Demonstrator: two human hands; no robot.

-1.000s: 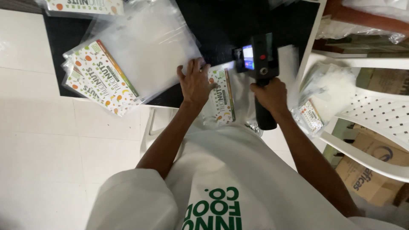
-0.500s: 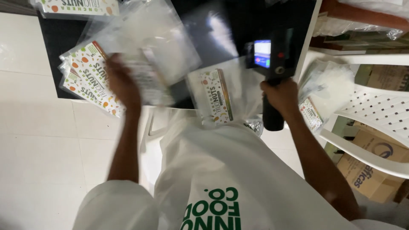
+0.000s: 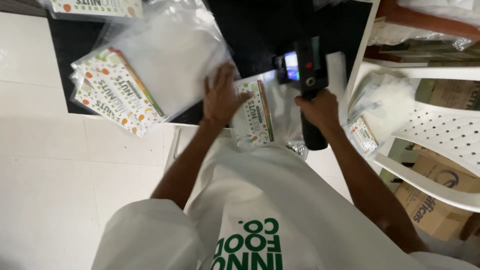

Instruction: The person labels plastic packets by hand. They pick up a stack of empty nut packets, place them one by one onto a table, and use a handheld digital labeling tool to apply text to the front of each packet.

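Observation:
My left hand [image 3: 220, 97] lies flat, fingers spread, on a clear plastic pouch with a printed label [image 3: 257, 112] at the near edge of the black table [image 3: 260, 30]. My right hand [image 3: 320, 110] grips the black handle of a handheld device with a small lit screen [image 3: 302, 70], held upright just right of that pouch. A fanned stack of the same clear printed pouches [image 3: 135, 82] rests on the table to the left of my left hand.
A white plastic chair [image 3: 440, 150] at the right holds more pouches [image 3: 372, 117]. Cardboard boxes [image 3: 440, 200] stand beneath it. Another printed pouch [image 3: 95, 7] lies at the table's far left edge. White tiled floor [image 3: 50, 165] spreads to the left.
My left hand went left to the pouch stack and has come back to press on the single pouch in front of me. The device in my right hand stayed near that pouch.

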